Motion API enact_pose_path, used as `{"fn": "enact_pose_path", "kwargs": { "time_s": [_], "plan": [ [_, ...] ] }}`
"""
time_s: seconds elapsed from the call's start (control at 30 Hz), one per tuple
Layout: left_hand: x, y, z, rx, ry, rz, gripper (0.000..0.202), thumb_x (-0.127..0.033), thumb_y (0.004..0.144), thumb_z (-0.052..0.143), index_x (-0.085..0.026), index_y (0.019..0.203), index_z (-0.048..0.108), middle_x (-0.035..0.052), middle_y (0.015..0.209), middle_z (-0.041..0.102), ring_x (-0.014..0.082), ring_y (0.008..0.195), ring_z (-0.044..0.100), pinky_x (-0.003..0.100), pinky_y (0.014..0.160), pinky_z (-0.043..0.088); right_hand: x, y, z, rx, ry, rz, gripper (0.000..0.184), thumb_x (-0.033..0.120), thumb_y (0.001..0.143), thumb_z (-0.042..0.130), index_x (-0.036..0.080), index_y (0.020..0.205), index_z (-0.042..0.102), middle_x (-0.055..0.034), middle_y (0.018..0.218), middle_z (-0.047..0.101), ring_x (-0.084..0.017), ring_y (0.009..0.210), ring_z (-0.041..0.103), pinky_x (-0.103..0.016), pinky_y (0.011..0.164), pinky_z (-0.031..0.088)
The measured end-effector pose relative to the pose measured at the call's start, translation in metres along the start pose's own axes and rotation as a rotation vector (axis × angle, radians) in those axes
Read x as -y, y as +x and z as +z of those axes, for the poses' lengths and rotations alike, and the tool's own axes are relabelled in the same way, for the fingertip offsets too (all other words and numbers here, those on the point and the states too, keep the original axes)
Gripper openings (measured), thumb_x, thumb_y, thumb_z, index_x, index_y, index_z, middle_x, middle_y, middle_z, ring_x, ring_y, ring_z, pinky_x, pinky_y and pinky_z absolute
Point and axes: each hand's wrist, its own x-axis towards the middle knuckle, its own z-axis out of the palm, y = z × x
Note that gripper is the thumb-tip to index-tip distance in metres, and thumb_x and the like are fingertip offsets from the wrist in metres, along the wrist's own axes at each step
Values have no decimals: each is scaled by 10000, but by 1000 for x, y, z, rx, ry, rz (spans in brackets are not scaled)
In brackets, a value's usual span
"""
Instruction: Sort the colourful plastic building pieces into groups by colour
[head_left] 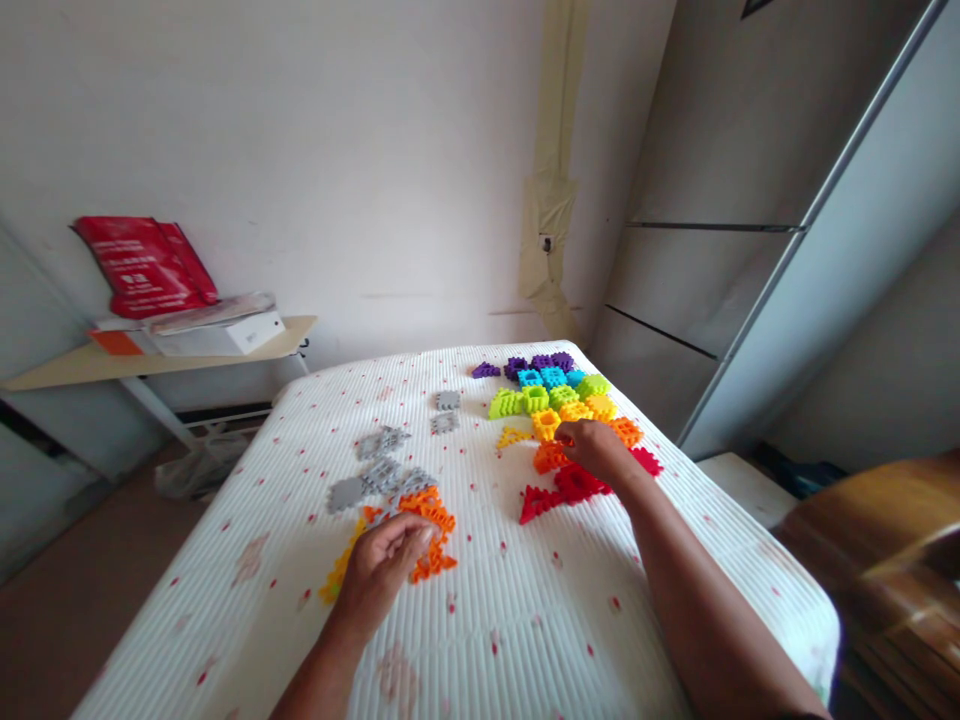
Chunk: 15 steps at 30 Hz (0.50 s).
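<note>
My left hand (386, 560) is closed in a pinch, thumb against the curled fingers, over the lower left pile. Orange toothed building pieces (427, 505) lie right by its fingertips, and yellow pieces (343, 562) show behind the wrist side. What it pinches, if anything, is hidden. On the right, my right hand (596, 450) reaches down with bent fingers at an orange interlocking block (551, 457); its fingertips close on that block's edge. Just below the hand are red blocks (577, 483), and beyond it stand yellow blocks (546, 424).
Grey toothed pieces (382, 475) lie left of centre. Lime-green blocks (535, 399), blue blocks (553, 377) and purple blocks (516, 368) fill rows at the far right. A side table (300, 335) holds a red bag (142, 265) and a white box (225, 333). A grey cabinet (697, 280) stands right.
</note>
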Motion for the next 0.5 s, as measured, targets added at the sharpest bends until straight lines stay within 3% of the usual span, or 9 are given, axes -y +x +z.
{"fn": "enact_pose_path", "kwargs": {
  "time_s": [0.37, 0.43, 0.5],
  "plan": [
    [-1, -1, 2, -2, -13, 23, 302, -445, 705, 588, -150, 704, 655, -2, 564, 550, 126, 537, 489, 223, 514, 403, 2, -1, -1, 6, -17, 24, 285, 87, 749, 515, 187, 968, 667, -59, 885, 678, -165, 801, 605, -223, 674, 386],
    [0, -1, 2, -20, -13, 39, 285, -429, 708, 586, -152, 706, 653, 4, 589, 577, 135, 562, 516, 227, 533, 416, 4, -2, -4, -43, -13, 16, 245, 106, 768, 517, 179, 948, 666, -63, 874, 669, -161, 784, 596, -224, 670, 383],
    [2, 0, 0, -70, 33, 83, 277, -420, 718, 575, -154, 708, 650, 12, 622, 604, 145, 591, 541, 234, 555, 428, 11, -3, -5, -172, 2, -37, 180, 138, 813, 494, 167, 870, 663, -64, 802, 647, -157, 736, 573, -230, 657, 378]
  ]
}}
